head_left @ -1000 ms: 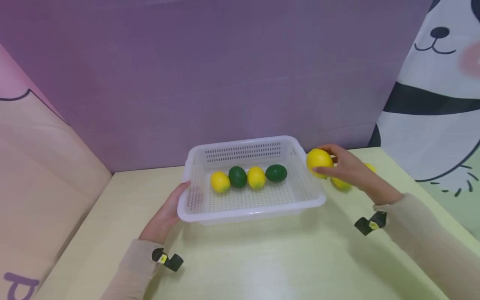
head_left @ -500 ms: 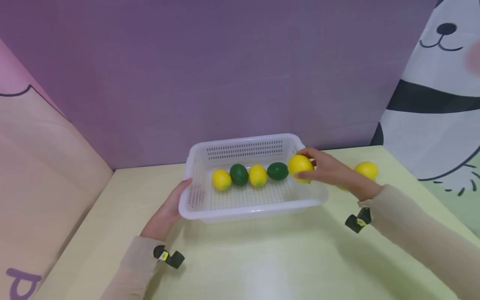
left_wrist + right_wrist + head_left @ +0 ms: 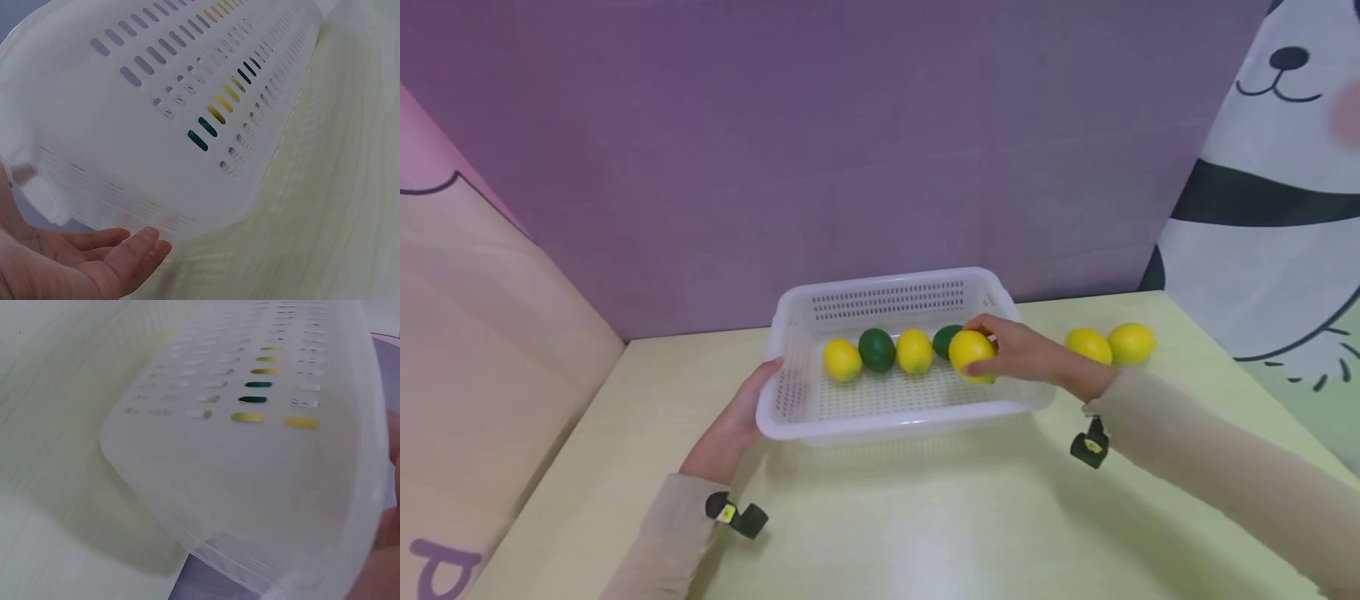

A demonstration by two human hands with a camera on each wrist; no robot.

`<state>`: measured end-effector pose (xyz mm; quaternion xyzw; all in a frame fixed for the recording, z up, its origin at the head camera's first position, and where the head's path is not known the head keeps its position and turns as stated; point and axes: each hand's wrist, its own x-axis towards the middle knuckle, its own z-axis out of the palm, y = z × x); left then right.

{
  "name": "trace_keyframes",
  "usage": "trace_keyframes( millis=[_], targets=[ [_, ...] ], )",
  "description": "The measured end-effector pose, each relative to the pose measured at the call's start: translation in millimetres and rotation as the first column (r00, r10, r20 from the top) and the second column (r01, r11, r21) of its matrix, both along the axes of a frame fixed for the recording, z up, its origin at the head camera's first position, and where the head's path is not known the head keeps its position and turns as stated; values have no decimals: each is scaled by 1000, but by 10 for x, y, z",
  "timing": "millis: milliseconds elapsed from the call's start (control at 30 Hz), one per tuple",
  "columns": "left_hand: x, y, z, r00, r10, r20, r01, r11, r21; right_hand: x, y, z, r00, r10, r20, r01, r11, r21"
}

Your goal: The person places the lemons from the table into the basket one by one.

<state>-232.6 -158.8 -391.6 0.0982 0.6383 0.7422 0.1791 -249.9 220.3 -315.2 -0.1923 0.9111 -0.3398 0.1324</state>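
Observation:
A white perforated plastic basket point(image 3: 901, 421) stands on the table with a row of fruit inside. In the row are yellow lemons point(image 3: 842, 360) and dark green oval fruits point(image 3: 877, 350). My left hand point(image 3: 745, 412) holds the basket's left end, thumb at the rim; in the left wrist view its fingers point(image 3: 128, 250) curl below that end. Between the thumb and fingers of my right hand point(image 3: 1022, 354) is another lemon point(image 3: 972, 354), held inside the basket's right part. It partly covers the rightmost green fruit. In the right wrist view the basket wall point(image 3: 237, 469) hides most of this hand.
Two more lemons, a nearer one point(image 3: 1087, 344) and a farther one point(image 3: 1132, 342), lie on the pale table point(image 3: 880, 517) right of the basket. A purple cloth backdrop point(image 3: 880, 167) rises behind the table's back edge. Printed cloth panels stand at both sides.
My right hand has carried its lemon leftward from outside the basket's right rim, over it and down inside. Two lemons on the right came fully into sight. The left hand keeps its hold.

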Motion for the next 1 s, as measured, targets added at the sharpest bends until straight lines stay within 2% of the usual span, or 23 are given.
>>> trace_keyframes(
  millis=[233, 633, 833, 1000],
  targets=[
    [7, -3, 15, 998, 27, 55, -27, 1000, -2, -18, -91, -92, 1000, 0, 1, 0, 1000, 15],
    [22, -3, 25, 998, 35, 47, -34, 999, -24, -47, -209, -269, 999, 13, 49, -16, 998, 55],
    [17, 3, 9, 998, 36, 52, -35, 999, -17, -61, -258, -278, 993, -29, 114, 17, 995, 103],
    [11, 3, 5, 998, 36, 44, -34, 999, -30, -76, -273, -292, 974, -86, 208, 61, 990, 124]
  ],
)
